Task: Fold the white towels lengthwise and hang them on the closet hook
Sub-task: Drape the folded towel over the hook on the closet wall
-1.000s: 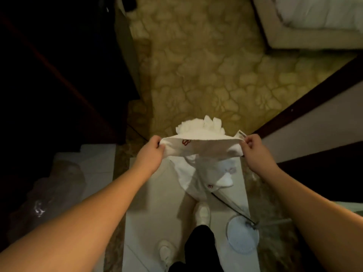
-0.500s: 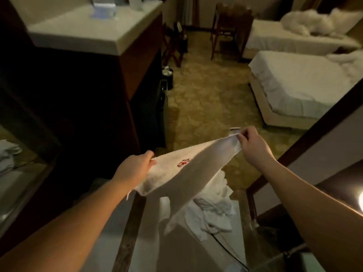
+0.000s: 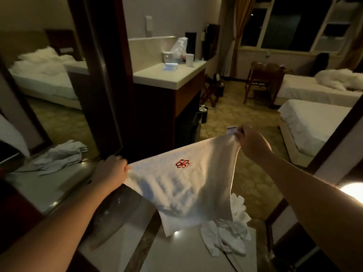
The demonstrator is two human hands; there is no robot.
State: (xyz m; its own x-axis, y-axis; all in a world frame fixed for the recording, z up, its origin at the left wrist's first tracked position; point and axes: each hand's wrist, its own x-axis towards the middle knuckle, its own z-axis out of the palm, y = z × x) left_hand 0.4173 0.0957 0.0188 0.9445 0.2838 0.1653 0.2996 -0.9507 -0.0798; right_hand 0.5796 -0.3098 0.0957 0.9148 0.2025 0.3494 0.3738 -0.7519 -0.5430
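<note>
White towel (image 3: 176, 185) stretched in air over the floor, left hand (image 3: 112, 171) and right hand (image 3: 250, 142) each pinching a top corner. Risk: corner pinch slips, towel drops onto towel pile (image 3: 225, 238) below; closet hook not visible.

Towel (image 3: 176, 181) now higher, seemingly tauter between both hands.
</note>
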